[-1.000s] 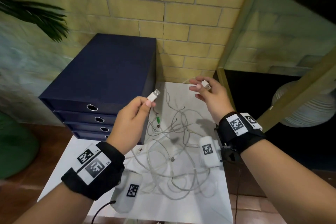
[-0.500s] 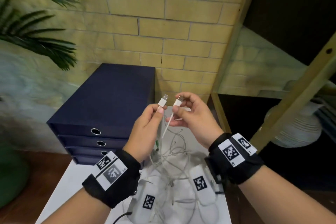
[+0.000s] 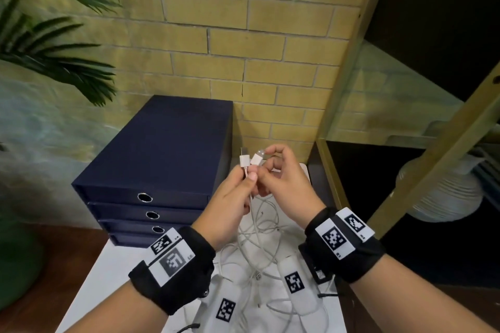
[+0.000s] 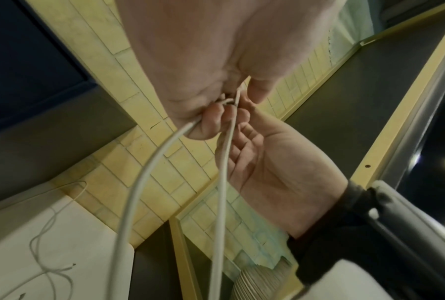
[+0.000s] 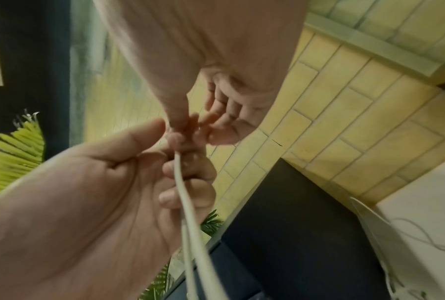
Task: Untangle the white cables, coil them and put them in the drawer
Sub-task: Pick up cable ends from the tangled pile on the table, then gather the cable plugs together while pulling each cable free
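Pinching both white plastic USB plug ends [image 3: 250,160] together: left hand [image 3: 230,197] and right hand [image 3: 284,181] are gripping them, probably pairing ends for coiling; tangled white cables [image 3: 259,257] are trailing onto the white table's [image 3: 108,273] middle.

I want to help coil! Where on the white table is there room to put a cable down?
The bare strip of the white table, in front of the blue drawer box and left of the left hand, looks free. The middle and right are crowded with the cable tangle. Both hands, the right hand too, hold plug ends above it.
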